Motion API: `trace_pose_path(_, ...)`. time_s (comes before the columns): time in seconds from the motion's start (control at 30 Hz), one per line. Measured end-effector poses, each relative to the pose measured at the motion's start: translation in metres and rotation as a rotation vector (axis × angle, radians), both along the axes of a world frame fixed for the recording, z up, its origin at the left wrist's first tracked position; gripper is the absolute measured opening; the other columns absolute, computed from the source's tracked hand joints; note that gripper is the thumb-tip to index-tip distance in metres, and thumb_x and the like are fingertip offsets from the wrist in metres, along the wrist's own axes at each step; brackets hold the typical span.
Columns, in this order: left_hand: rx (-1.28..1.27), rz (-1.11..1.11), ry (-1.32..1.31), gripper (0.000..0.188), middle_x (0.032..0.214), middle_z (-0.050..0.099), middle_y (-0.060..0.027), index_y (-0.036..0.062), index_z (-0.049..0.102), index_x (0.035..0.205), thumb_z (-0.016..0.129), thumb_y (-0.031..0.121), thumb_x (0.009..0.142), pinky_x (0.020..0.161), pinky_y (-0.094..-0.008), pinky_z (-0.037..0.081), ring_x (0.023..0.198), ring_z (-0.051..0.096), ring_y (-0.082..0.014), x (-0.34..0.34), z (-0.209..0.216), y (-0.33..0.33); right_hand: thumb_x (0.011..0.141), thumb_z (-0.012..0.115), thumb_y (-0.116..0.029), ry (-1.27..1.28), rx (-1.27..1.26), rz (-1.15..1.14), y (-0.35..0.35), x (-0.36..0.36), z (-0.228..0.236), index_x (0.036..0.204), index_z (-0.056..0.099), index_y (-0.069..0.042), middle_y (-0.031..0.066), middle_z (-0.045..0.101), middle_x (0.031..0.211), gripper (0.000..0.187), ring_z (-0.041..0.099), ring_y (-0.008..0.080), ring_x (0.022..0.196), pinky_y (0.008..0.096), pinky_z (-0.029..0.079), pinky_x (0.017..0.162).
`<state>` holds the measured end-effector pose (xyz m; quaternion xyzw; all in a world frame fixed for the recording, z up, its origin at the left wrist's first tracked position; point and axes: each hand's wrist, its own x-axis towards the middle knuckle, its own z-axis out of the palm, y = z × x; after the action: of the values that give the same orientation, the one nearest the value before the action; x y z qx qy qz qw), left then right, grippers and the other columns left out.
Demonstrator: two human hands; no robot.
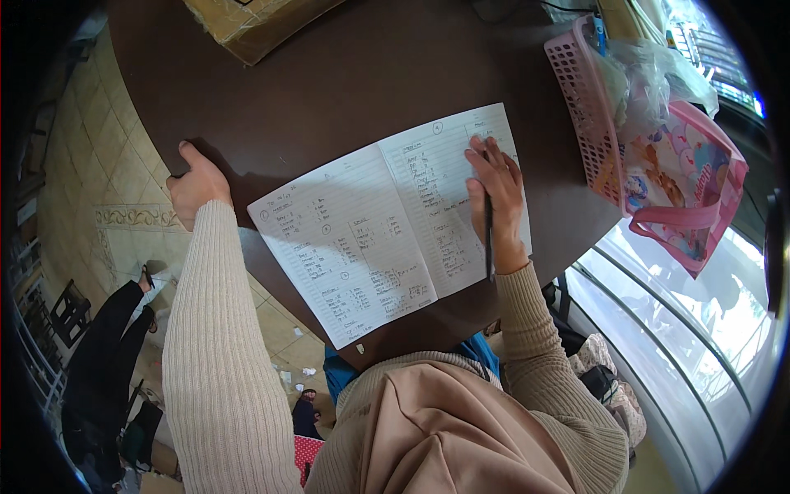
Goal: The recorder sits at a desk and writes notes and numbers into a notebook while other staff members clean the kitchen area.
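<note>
An open lined notebook (pixel 374 239) lies slightly turned on the dark brown table (pixel 354 90), with handwritten lists on both pages. Over its right page rests my right hand (pixel 504 193), fingers bent near the upper part of the writing. A slim black pen (pixel 489 239) is held in that hand and points down toward my body. At the table's left edge is my left hand (pixel 200 183), apart from the notebook. Its thumb lies on the top while the fingers curl over the edge, partly hidden.
A taped cardboard box (pixel 251 29) sits at the far left of the table. On the right stand a pink perforated basket (pixel 580 111) with plastic bags and a pink patterned bag (pixel 683 181). Another person's dark-trousered legs (pixel 103 354) show at lower left, above the tiled floor.
</note>
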<state>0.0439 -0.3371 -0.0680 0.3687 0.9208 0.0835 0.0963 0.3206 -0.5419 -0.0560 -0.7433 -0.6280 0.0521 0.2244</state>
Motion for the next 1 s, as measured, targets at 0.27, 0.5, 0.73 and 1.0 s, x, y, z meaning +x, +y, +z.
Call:
trace_pose_path(0.27, -0.018, 0.03, -0.077, 0.085, 0.113, 0.055, -0.0241, -0.007, 0.047, 0.119, 0.037, 0.066, 0.076, 0.091, -0.0405, 0.04, 0.105, 0.053, -0.0357, 0.001, 0.004, 0.001, 0.09, 0.049, -0.013, 0.682, 0.334, -0.124, 0.026, -0.026, -0.002, 0.083, 0.06, 0.002, 0.0073, 0.049, 0.083, 0.021, 0.053, 0.0125, 0.072, 0.023, 0.045, 0.062)
trace_pose_path(0.5, -0.031, 0.016, -0.076, 0.084, 0.111, 0.056, -0.0247, -0.0077, 0.048, 0.117, 0.037, 0.065, 0.076, 0.089, -0.0411, 0.041, 0.104, 0.054, -0.0357, -0.003, 0.003, 0.001, 0.075, 0.064, 0.004, 0.992, 0.327, -0.299, 0.035, -0.024, -0.013, 0.073, 0.049, -0.001, 0.005, 0.052, 0.079, 0.016, 0.057, 0.0102, 0.066, 0.0213, 0.047, 0.057)
trace_pose_path(0.73, -0.065, 0.021, -0.083, 0.084, 0.113, 0.055, -0.024, -0.0071, 0.047, 0.118, 0.036, 0.065, 0.076, 0.09, -0.0403, 0.04, 0.106, 0.053, -0.0351, 0.001, 0.007, 0.001, 0.081, 0.062, 0.001, 0.772, 0.436, -0.334, 0.034, -0.006, 0.001, 0.062, 0.047, -0.002, 0.0054, 0.054, 0.055, 0.024, 0.053, 0.0092, 0.047, 0.0196, 0.045, 0.049)
trace_pose_path(1.0, -0.084, 0.024, -0.085, 0.084, 0.114, 0.055, -0.0232, -0.0057, 0.047, 0.119, 0.035, 0.066, 0.075, 0.091, -0.04, 0.04, 0.107, 0.053, -0.0347, -0.002, 0.005, 0.002, 0.08, 0.062, 0.003, 0.867, 0.482, -0.39, 0.035, -0.006, 0.002, 0.067, 0.049, -0.001, 0.0071, 0.058, 0.063, 0.019, 0.058, 0.0118, 0.054, 0.0218, 0.048, 0.052)
